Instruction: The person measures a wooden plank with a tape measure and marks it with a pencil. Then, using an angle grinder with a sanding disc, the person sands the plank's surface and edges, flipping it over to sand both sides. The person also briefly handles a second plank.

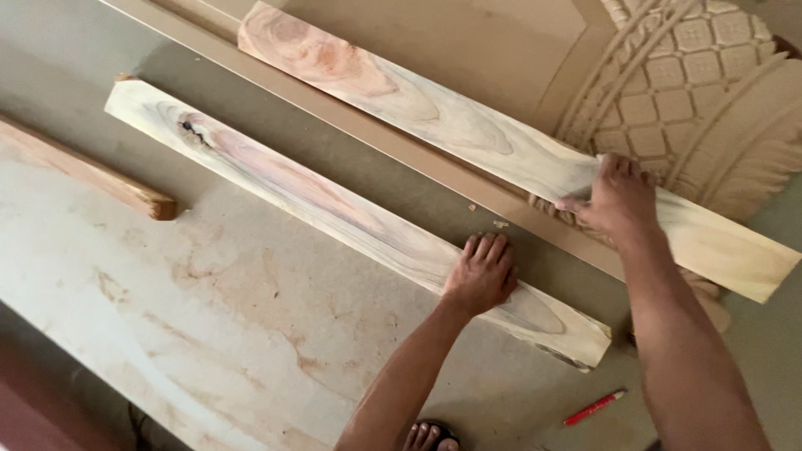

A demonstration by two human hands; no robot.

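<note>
Here, the left hand (483,274) lies flat on the near plank (334,209), fingers (489,248) pressed together — the right hand (616,199) grips the far plank (468,129), fingers over its edge.

Two long planks lie side by side on the surface (251,334), both running from upper left to lower right. The near plank (334,209) has the left hand (483,274) flat on it. The far plank (468,129) lies behind it, under the right hand (616,199). A short batten (92,171) lies left of both. A pencil (594,407) lies before the near plank's right end. A carved panel (710,92) sits behind the far plank, at right.
</note>
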